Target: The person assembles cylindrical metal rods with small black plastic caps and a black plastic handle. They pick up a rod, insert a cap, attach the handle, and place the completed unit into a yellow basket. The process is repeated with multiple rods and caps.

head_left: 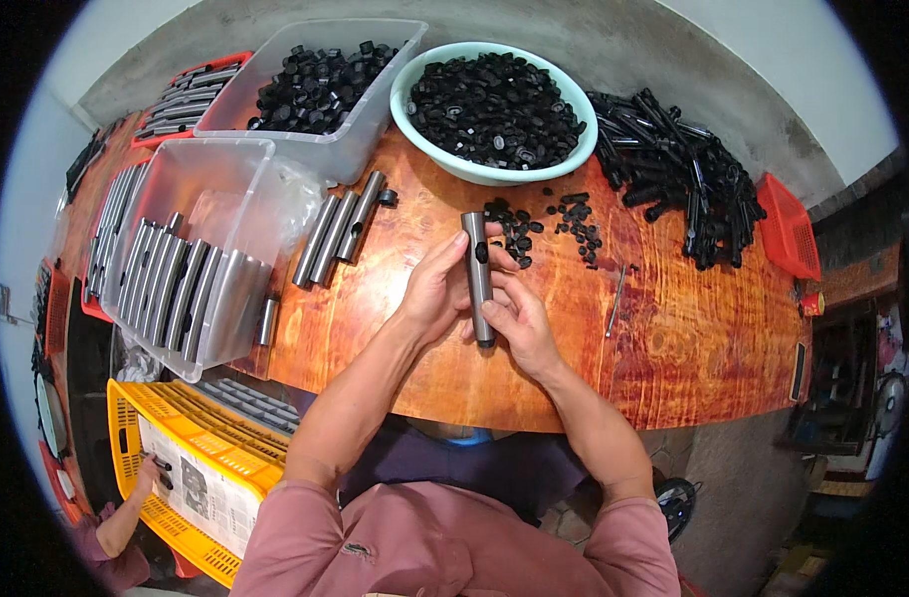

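Observation:
A dark grey metal tube point(477, 284) stands almost upright between my hands, over the near middle of the table. It has an oval hole in its upper side and a black lower end. My left hand point(434, 286) supports it from the left, fingers partly hidden behind it. My right hand point(521, 323) closes on its lower half, thumb pressed on the front. Just beyond my fingers lie small black plastic caps point(519, 239). Several similar tubes point(337, 239) rest on the table to the left, with a black cap point(387, 198) beside them.
A clear bin of tubes point(203, 343) stands left, before another clear bin of black parts point(375, 111). A pale green basin point(406, 127) holds small black pieces. Black rods point(688, 169) and a red basket point(790, 229) are right. Another person's hand point(148, 471) is over a yellow crate point(126, 428).

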Demonstrator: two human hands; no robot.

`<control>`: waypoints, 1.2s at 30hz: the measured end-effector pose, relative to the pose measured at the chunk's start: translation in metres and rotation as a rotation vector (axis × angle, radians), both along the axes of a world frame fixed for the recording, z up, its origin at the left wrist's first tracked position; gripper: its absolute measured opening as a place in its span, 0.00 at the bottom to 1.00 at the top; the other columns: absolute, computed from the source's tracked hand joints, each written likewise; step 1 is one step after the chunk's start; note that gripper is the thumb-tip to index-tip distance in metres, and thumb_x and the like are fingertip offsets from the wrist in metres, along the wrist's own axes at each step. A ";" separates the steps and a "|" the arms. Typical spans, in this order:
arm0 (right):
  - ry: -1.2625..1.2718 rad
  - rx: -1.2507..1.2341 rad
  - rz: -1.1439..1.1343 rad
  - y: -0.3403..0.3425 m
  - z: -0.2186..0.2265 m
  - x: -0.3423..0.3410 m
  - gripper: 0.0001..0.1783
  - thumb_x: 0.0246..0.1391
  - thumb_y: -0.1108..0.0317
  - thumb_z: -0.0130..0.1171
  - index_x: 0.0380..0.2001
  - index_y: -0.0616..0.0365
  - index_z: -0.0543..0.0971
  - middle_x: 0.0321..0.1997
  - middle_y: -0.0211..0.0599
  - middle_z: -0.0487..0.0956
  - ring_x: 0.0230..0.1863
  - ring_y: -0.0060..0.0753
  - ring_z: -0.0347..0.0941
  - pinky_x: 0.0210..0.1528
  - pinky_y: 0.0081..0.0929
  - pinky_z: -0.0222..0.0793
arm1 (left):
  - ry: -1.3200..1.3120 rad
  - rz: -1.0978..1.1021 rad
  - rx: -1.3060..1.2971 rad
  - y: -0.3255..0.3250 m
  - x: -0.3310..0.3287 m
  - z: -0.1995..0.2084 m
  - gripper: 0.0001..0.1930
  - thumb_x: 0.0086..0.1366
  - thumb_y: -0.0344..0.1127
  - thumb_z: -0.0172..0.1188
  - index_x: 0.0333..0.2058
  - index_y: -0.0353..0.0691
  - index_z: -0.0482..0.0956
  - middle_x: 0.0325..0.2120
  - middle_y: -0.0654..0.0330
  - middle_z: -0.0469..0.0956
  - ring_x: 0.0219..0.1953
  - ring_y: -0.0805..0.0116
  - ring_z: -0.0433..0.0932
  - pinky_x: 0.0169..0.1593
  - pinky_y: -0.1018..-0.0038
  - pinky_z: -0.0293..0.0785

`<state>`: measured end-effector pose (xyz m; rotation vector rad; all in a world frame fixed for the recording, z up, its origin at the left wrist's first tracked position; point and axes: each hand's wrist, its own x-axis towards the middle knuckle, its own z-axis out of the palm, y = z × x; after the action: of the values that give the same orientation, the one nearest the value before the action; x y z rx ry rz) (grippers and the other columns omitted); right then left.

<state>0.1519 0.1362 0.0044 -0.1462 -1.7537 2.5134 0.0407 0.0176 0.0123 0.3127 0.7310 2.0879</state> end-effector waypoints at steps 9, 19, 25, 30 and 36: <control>0.038 0.529 -0.317 0.011 -0.004 -0.001 0.08 0.63 0.73 0.58 0.43 0.64 0.80 0.31 0.30 0.79 0.26 0.15 0.72 0.28 0.18 0.71 | -0.102 0.191 0.053 -0.007 -0.018 -0.007 0.23 0.78 0.49 0.40 0.61 0.42 0.68 0.37 0.58 0.80 0.32 0.67 0.78 0.37 0.72 0.74; -0.061 1.110 -0.541 0.051 0.040 -0.010 0.07 0.56 0.73 0.63 0.38 0.61 0.83 0.39 0.40 0.84 0.34 0.36 0.81 0.35 0.33 0.74 | -0.271 0.352 0.060 -0.017 -0.038 -0.008 0.20 0.75 0.51 0.46 0.57 0.46 0.71 0.31 0.65 0.73 0.29 0.72 0.72 0.33 0.74 0.71; -0.111 1.409 -0.332 0.046 0.043 -0.024 0.07 0.54 0.70 0.64 0.36 0.59 0.83 0.39 0.43 0.82 0.38 0.46 0.81 0.40 0.41 0.74 | -0.245 0.155 -0.041 -0.010 -0.025 -0.001 0.22 0.77 0.48 0.41 0.59 0.41 0.70 0.31 0.61 0.78 0.39 0.62 0.79 0.45 0.64 0.77; -0.085 1.430 -0.328 0.043 0.027 -0.034 0.07 0.55 0.70 0.64 0.37 0.60 0.83 0.38 0.42 0.81 0.38 0.46 0.80 0.40 0.41 0.74 | -0.115 0.227 -0.097 -0.006 -0.031 -0.012 0.22 0.78 0.47 0.40 0.60 0.39 0.70 0.31 0.59 0.80 0.46 0.60 0.80 0.56 0.59 0.74; -0.015 1.315 -0.441 0.049 0.014 -0.036 0.07 0.56 0.70 0.63 0.37 0.62 0.82 0.38 0.43 0.81 0.37 0.46 0.80 0.39 0.39 0.73 | -0.179 0.288 -0.104 -0.008 -0.032 -0.006 0.23 0.78 0.49 0.40 0.60 0.40 0.70 0.29 0.61 0.79 0.38 0.65 0.79 0.45 0.69 0.74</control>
<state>0.1158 0.1847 0.0180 -0.3764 -2.5614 0.7627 0.0083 0.0097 0.0066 -0.0407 0.8103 2.3011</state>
